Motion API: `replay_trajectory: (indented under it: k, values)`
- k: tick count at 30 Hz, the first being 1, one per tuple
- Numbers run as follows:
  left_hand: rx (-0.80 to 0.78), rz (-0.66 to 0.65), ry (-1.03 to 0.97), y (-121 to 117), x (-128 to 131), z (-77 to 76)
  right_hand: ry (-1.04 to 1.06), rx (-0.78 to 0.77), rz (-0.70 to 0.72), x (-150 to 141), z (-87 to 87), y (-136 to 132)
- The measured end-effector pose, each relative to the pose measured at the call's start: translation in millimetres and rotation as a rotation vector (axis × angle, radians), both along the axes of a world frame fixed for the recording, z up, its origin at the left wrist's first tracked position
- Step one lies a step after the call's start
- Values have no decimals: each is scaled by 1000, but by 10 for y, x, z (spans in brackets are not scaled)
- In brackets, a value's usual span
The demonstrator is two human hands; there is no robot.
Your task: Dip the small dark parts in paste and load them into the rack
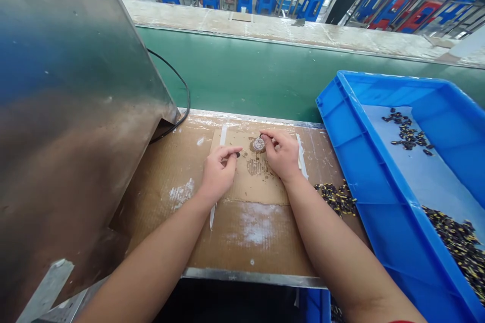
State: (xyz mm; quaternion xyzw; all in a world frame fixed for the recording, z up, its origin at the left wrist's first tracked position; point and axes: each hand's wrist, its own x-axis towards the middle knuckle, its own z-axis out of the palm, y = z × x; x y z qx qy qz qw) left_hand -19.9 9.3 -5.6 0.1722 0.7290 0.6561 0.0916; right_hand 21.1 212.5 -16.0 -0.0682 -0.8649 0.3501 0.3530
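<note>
Item: your right hand (pixel 278 154), fingers clenched on a small pale round part (pixel 258 144) over a cardboard sheet (pixel 257 186) on the desk (pixel 159 222). Your left hand (pixel 219 174), fingers pinching a small dark piece (pixel 238 154). Right of them, a blue tray (pixel 364 126) holding dark pieces (pixel 460 247).

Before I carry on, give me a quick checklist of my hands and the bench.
Left hand pinching the small dark piece: ok.
Right hand holding the small pale round part: ok.
Cardboard sheet lying flat under both hands: ok.
Dark and yellow pieces all inside the blue plastic tray: not ok, some lie on the bench.
Small dark piece lined up with the round part: cannot tell.
</note>
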Motion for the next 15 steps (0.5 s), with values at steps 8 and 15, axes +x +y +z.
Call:
replay_trajectory:
  k: [8,15]
  values:
    - [12,-2,2,-4,-3,-12,-15,-1,-14,-7,-3,0]
    - [39,0,-36,7,2,-5,-8,-29,-23,-19,-12,2]
